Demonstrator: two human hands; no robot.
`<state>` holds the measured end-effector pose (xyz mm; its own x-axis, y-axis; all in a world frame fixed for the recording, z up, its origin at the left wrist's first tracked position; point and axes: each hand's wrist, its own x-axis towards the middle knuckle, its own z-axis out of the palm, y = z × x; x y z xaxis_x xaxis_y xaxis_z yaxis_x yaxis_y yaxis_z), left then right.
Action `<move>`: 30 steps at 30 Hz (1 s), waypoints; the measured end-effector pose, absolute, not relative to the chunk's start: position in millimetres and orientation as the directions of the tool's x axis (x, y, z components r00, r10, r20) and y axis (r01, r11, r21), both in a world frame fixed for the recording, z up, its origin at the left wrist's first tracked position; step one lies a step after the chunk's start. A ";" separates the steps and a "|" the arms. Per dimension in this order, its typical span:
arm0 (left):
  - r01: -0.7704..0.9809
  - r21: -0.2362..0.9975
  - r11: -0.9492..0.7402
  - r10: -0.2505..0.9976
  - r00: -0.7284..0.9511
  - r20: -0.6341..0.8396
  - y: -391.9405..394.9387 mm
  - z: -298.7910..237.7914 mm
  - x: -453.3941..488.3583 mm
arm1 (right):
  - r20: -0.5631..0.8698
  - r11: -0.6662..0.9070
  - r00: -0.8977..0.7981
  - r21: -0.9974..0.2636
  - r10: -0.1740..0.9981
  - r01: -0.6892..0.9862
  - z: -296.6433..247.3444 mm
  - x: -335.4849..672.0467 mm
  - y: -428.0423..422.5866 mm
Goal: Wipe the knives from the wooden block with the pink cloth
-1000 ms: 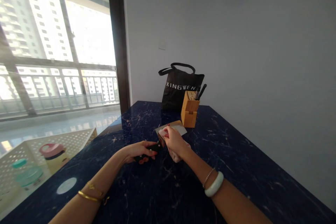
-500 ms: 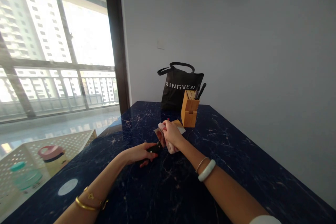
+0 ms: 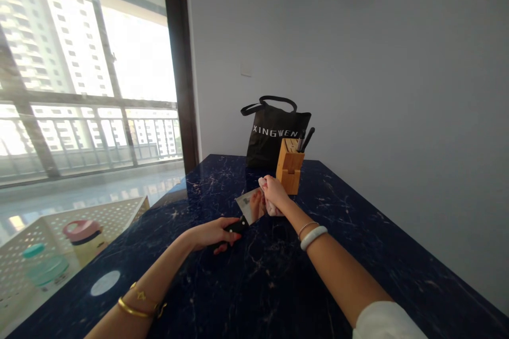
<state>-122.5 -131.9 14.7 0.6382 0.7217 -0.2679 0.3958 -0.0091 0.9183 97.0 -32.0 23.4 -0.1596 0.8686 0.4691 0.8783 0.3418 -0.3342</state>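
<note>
My left hand (image 3: 218,233) is closed round the black handle of a cleaver (image 3: 247,204), whose wide shiny blade points away to the right and mirrors my fingers. Against the blade's far end, my right hand (image 3: 277,192) presses a pale pinkish cloth (image 3: 272,209), gripping it in bent fingers. The blade's tip is hidden behind the cloth and hand. Just beyond my right hand stands a wooden knife block (image 3: 289,165) with black-handled tools in its top.
A black tote bag (image 3: 267,140) stands behind the knife block on the dark blue marbled table (image 3: 254,296). At the left is a cream perforated basket (image 3: 127,212) holding a pink-lidded bottle (image 3: 84,238) and a teal-capped bottle (image 3: 45,267). A white disc (image 3: 105,283) lies near the left edge.
My right hand has slid the cloth to the right along the blade, toward its far end, uncovering more of the blade near the handle. My left hand keeps its hold on the cleaver.
</note>
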 end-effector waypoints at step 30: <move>0.332 0.936 0.116 0.685 0.656 -0.317 -122.8 17.1 -150.8 | 0.365 0.476 -0.341 -0.398 0.866 0.784 21.5 33.2 -125.5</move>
